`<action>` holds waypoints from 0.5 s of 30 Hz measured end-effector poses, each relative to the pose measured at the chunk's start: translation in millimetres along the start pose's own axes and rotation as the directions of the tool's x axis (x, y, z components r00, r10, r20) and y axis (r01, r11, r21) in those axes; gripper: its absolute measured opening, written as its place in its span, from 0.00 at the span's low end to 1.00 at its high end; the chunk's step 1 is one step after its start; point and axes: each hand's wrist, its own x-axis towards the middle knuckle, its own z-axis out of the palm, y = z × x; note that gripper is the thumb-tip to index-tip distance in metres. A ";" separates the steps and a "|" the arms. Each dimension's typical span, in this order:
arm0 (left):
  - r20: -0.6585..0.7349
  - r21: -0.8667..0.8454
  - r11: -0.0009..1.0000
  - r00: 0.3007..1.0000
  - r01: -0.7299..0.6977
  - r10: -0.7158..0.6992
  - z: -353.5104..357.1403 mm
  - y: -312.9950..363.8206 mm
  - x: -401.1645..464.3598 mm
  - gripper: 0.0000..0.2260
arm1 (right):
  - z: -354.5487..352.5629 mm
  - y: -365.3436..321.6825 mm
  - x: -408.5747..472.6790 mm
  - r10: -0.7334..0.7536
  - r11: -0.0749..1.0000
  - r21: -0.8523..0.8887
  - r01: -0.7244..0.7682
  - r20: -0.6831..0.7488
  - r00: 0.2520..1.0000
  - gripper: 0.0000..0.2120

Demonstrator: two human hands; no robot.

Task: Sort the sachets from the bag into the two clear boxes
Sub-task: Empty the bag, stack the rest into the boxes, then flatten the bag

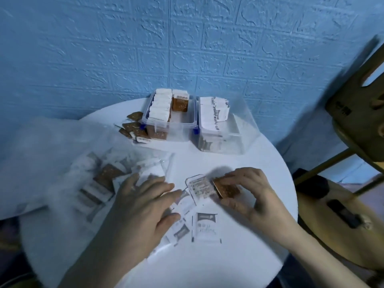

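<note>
Right hand (247, 190) pinches a small stack of brown foil sachets (227, 190) between thumb and fingers, near right on the round white table (259, 163), probably batching one type before boxing. Left hand (143, 202) lies flat, fingers straight, on loose white paper sachets (205, 227) beside the clear plastic bag (89, 179). Two clear plastic boxes (220, 129) sit far centre, part filled.
</note>
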 end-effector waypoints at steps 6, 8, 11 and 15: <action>-0.084 -0.033 0.998 0.994 0.060 -0.063 8.1 11.6 -45.6 0.20 | 20.8 -23.1 -35.9 -0.061 0.991 -0.116 0.073 0.104 0.993 0.18; -0.072 -0.012 0.992 0.989 0.128 -0.129 10.2 16.4 -48.9 0.24 | 27.5 -25.9 -43.8 -0.036 0.989 -0.140 0.055 0.132 0.991 0.23; -0.044 0.010 0.971 0.970 0.239 -0.238 11.3 24.1 -42.3 0.27 | 33.3 -30.7 -47.6 -0.006 0.989 -0.149 0.023 0.114 0.994 0.25; 0.080 0.010 0.938 0.934 0.347 -0.347 10.1 34.7 -28.9 0.23 | 34.4 -39.5 -47.1 0.061 0.996 -0.063 -0.056 0.082 0.995 0.24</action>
